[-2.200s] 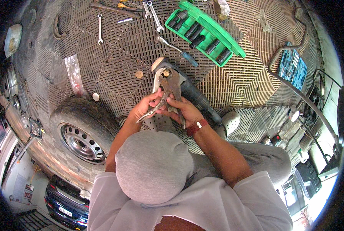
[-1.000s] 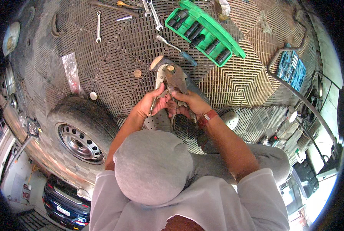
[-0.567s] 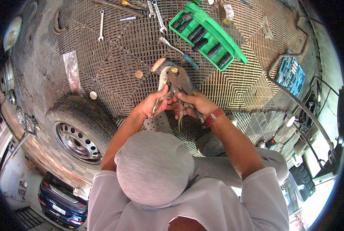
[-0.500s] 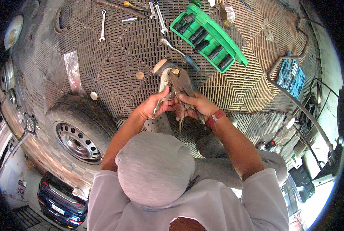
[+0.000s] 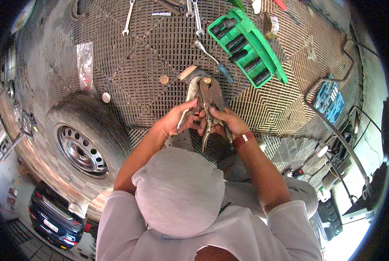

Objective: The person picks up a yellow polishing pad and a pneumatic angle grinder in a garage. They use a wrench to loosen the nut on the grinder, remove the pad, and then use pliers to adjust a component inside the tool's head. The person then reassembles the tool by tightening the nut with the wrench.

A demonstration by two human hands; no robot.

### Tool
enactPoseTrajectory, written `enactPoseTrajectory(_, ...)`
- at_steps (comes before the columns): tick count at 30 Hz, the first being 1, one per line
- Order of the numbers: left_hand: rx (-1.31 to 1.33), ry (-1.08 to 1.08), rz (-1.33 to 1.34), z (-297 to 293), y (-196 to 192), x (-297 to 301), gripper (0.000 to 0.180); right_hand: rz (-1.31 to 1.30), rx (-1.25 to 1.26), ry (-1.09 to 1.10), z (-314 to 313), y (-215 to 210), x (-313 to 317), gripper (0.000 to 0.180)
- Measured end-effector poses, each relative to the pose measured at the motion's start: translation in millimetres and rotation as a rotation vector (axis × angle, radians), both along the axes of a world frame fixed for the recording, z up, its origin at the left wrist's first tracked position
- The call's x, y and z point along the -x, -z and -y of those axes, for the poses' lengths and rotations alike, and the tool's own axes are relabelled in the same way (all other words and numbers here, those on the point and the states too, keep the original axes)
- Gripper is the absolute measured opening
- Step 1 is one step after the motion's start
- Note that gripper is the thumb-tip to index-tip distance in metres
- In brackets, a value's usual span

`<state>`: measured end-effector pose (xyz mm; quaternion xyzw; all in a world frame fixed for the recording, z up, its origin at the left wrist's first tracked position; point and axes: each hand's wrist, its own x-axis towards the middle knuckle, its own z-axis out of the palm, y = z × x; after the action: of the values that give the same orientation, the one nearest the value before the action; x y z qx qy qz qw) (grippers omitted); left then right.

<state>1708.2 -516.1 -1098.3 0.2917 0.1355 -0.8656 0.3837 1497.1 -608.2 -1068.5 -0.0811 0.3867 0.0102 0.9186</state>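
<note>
Both hands are closed around worn locking pliers (image 5: pixel 193 90) in front of my chest. The fingers of my left hand (image 5: pixel 182 116) grip the silver side, whose thin handle hangs down to the left. My right hand (image 5: pixel 230 123) holds the wider, rusty brown side, with the thumb pressed inward; I cannot tell whether this side is a separate piece. A curved metal lever (image 5: pixel 206 138) points down between the hands. Just beyond the jaws is a block-like thing with a pale, round end (image 5: pixel 188 72), partly hidden. A round tan disc (image 5: pixel 164 79) lies left of it.
A green case (image 5: pixel 253 48) of black sockets and a blue-handled ratchet (image 5: pixel 223 71) lie ahead on the grid mat. Spanners (image 5: pixel 198 19) are farther off. A wheel (image 5: pixel 83 148) stands at left. A blue tool set (image 5: pixel 329 102) and a bent metal bar (image 5: pixel 329 111) are at right.
The view has shifted, so the mat and tools sit slightly differently in it. Both hands keep their grip on the pliers, and the lever between them shows more fully.
</note>
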Motion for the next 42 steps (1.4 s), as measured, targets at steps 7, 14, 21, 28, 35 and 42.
enactPoseTrajectory(7, -0.015, -0.144, -0.135, -8.8, -1.7, 5.6, 0.042, -0.040, 0.007, 0.113, -2.5, 2.4, -2.6, 0.038)
enactPoseTrajectory(14, -0.013, -0.084, 0.089, -8.7, -3.1, 17.4, 0.043, -0.086, 0.045, 0.041, -0.4, -13.2, -7.2, 0.050)
enactPoseTrajectory(21, -0.020, -0.056, 0.138, -6.2, -7.7, 20.5, 0.042, -0.062, 0.086, -0.024, 2.8, -13.5, -8.9, 0.054)
enactPoseTrajectory(28, -0.064, -0.049, 0.055, -1.8, -10.1, 19.4, 0.035, -0.162, 0.046, -0.008, -10.8, -15.9, 8.5, 0.050)
enactPoseTrajectory(35, -0.132, -0.044, 0.074, 3.4, -0.3, 21.8, 0.035, -0.171, 0.041, 0.031, 0.0, -40.5, 19.3, 0.049)
enactPoseTrajectory(42, -0.203, 0.043, 0.139, 33.4, -14.2, 18.2, 0.035, -0.446, 0.509, -0.135, 41.5, -55.6, 11.4, 0.040)
